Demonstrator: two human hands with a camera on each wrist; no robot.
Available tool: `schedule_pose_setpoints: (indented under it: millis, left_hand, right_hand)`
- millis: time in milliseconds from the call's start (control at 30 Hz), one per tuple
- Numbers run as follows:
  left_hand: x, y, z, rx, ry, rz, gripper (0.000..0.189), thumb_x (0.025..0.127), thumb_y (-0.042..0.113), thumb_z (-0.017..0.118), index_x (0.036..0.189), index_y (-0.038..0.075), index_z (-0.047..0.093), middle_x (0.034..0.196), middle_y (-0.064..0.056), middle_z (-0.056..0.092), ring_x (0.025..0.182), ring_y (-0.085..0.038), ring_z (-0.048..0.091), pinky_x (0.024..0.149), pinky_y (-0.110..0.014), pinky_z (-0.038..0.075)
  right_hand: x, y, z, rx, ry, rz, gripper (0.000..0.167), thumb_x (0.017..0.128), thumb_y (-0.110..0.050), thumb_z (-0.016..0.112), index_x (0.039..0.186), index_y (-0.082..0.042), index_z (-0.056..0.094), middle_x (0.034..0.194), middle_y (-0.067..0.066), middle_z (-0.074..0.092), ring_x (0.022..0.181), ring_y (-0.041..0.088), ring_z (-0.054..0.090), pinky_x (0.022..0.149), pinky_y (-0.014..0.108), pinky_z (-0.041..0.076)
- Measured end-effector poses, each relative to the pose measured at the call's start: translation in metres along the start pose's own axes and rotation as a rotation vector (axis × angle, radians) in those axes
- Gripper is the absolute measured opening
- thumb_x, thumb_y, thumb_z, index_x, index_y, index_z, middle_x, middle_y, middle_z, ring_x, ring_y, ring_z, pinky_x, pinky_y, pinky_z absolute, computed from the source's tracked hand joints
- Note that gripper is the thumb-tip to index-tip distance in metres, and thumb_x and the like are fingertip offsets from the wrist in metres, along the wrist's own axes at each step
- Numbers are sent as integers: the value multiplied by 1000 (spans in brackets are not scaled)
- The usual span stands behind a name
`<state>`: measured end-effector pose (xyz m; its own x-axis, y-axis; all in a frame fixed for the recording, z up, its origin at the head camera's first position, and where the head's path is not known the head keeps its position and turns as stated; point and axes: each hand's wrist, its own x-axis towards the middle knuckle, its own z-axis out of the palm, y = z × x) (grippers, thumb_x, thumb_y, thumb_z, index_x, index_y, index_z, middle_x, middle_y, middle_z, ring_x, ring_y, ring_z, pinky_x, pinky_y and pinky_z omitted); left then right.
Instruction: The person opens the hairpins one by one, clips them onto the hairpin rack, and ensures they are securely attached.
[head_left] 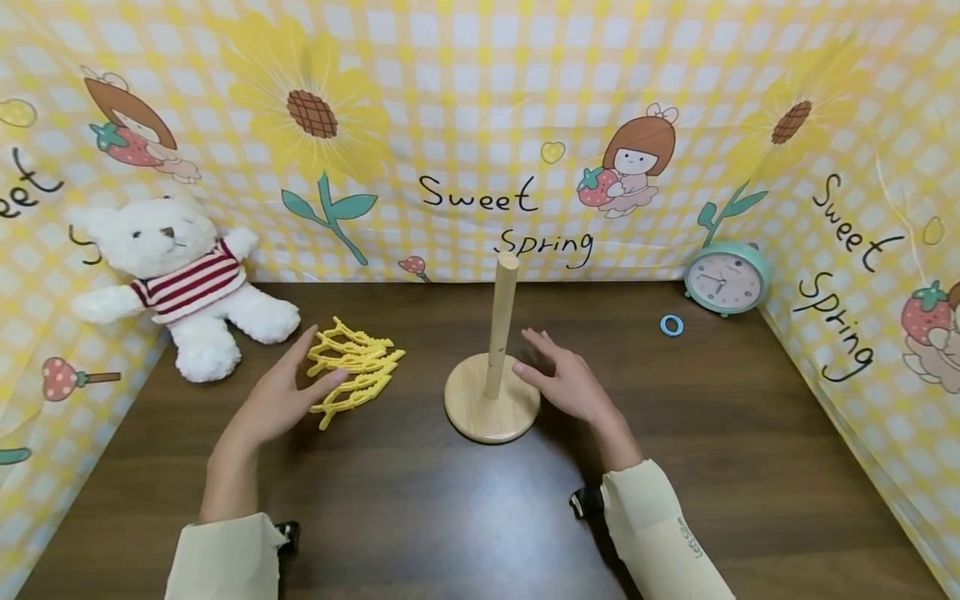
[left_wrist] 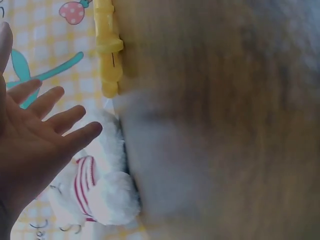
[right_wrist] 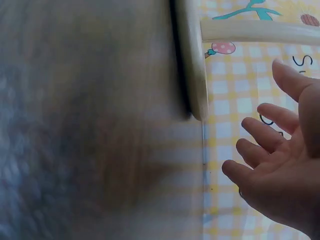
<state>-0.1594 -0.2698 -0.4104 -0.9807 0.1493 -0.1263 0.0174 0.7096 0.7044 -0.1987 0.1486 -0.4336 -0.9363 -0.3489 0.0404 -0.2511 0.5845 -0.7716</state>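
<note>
My left hand (head_left: pixel 279 398) hovers with spread fingers at the left side of a bunch of yellow plastic branch-like pieces (head_left: pixel 360 363). Thumb and index finger overlap them in the head view; nothing is in the palm. One end of the yellow plastic pieces (left_wrist: pixel 108 47) shows beyond the fingers in the left wrist view. My right hand (head_left: pixel 568 382), fingers extended and apart, is just right of a wooden stand with an upright pole (head_left: pixel 501 325) on a round base (head_left: pixel 468 408). In the right wrist view the right hand (right_wrist: pixel 272 160) holds nothing.
A white teddy bear (head_left: pixel 198 279) in a striped shirt sits at the left. Toward the back right are a small blue ring (head_left: pixel 671 325) and a mint alarm clock (head_left: pixel 726 279). A yellow checked cloth (head_left: pixel 465 125) walls the dark wooden table (head_left: pixel 420 517) at back and sides.
</note>
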Motion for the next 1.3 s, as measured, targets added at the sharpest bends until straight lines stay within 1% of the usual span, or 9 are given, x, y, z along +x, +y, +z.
schedule_pose_setpoints:
  millis: [133, 300, 467, 600, 800, 900, 1033, 1167, 1300]
  left_hand:
    - [0, -7, -2, -44, 9, -15, 91, 100, 53, 59, 165, 17, 6, 164, -26, 16, 145, -55, 20, 106, -73, 26]
    - [3, -12, -4, -85, 2, -14, 88, 99, 50, 61, 163, 8, 17, 163, -28, 20, 143, -56, 23, 105, -73, 29]
    - [3, -19, -5, -81, -15, -23, 88, 100, 49, 62, 161, 3, 20, 161, -31, 22, 140, -58, 27, 105, -72, 31]
    - [4, -25, -6, -94, -19, -41, 85, 100, 47, 62, 161, 2, 22, 160, -32, 23, 140, -58, 27, 106, -71, 31]
    - [11, -27, -2, -110, -11, -35, 78, 103, 46, 57, 158, 0, 28, 156, -32, 32, 141, -53, 30, 107, -67, 32]
    - [15, -27, 0, -125, 12, -26, 74, 104, 44, 56, 157, 0, 31, 154, -34, 35, 140, -53, 33, 107, -66, 33]
    - [15, -31, 3, -147, 33, -43, 70, 105, 41, 55, 157, 0, 33, 152, -36, 36, 138, -53, 34, 107, -64, 34]
    - [14, -37, 4, -166, 60, -57, 67, 106, 38, 55, 156, -1, 34, 151, -36, 37, 138, -52, 36, 106, -62, 36]
    - [18, -41, 5, -146, 97, -47, 61, 106, 30, 57, 153, -3, 37, 147, -37, 40, 133, -52, 40, 101, -61, 40]
  right_hand:
    - [-1, 7, 0, 49, -25, -35, 64, 99, -37, 67, 153, -11, 46, 157, 15, 41, 147, 32, 33, 115, 56, 30]
    - [-4, 18, 1, 108, -45, -62, 61, 97, -29, 71, 148, -3, 51, 152, 14, 48, 144, 32, 39, 114, 53, 34]
    - [-6, 26, 9, 223, -9, -57, 54, 97, -19, 72, 143, 3, 55, 147, 16, 53, 142, 33, 41, 114, 51, 34]
    - [-7, 30, 14, 278, -23, -43, 53, 96, -18, 73, 142, 2, 56, 146, 16, 54, 142, 32, 40, 115, 50, 33]
    - [-9, 35, 10, 236, -53, -59, 57, 93, -17, 76, 144, -1, 56, 147, 13, 53, 142, 29, 42, 114, 50, 34]
    - [-9, 37, 6, 201, -71, -78, 59, 92, -17, 78, 145, -3, 55, 149, 9, 53, 141, 26, 43, 114, 47, 36]
    - [-10, 39, 6, 192, -81, -79, 59, 92, -19, 78, 145, -5, 56, 148, 6, 53, 140, 22, 44, 114, 44, 36]
    - [-11, 39, 10, 175, -86, -94, 58, 91, -21, 79, 143, -5, 58, 149, 7, 53, 141, 23, 44, 114, 45, 36]
    - [-11, 39, 11, 141, -107, -104, 57, 92, -20, 78, 142, -3, 58, 151, 7, 51, 142, 25, 41, 115, 47, 34]
